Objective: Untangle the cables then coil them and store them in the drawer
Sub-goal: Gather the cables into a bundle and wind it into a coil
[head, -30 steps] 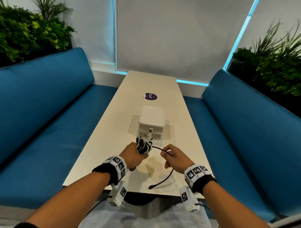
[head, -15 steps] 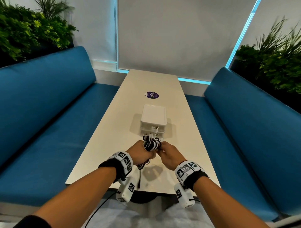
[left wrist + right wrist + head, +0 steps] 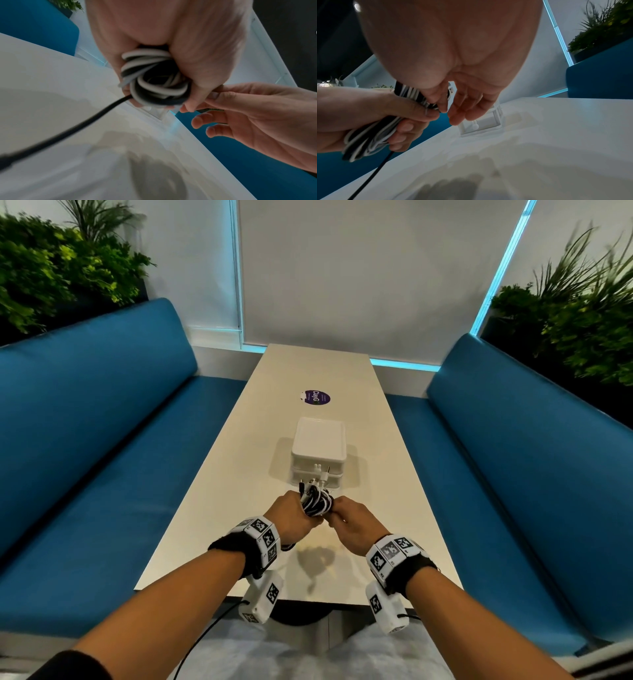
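A coil of black and white cables [image 3: 317, 503] is held above the near part of the white table [image 3: 239, 474]. My left hand [image 3: 291, 513] grips the coil in its fist, with plug ends sticking up from the top. In the left wrist view the cable loops [image 3: 154, 81] bulge out of the fist and a black cable tail [image 3: 68, 129] hangs down toward the table. My right hand [image 3: 346, 520] is against the coil's right side. Its thumb and forefinger [image 3: 441, 106] pinch a black strand of it. The small white drawer unit [image 3: 318, 453] stands just beyond, drawers closed.
A purple round sticker [image 3: 318, 397] lies farther along the table. Blue padded benches [image 3: 102, 440] run down both sides, with plants [image 3: 61, 268] behind them. The table's near edge [image 3: 308, 601] is just behind my wrists.
My right hand, which held the black cable out to the right, has come in against the coil. The loose black length on the table has been taken up. Both hands moved slightly toward the drawer unit.
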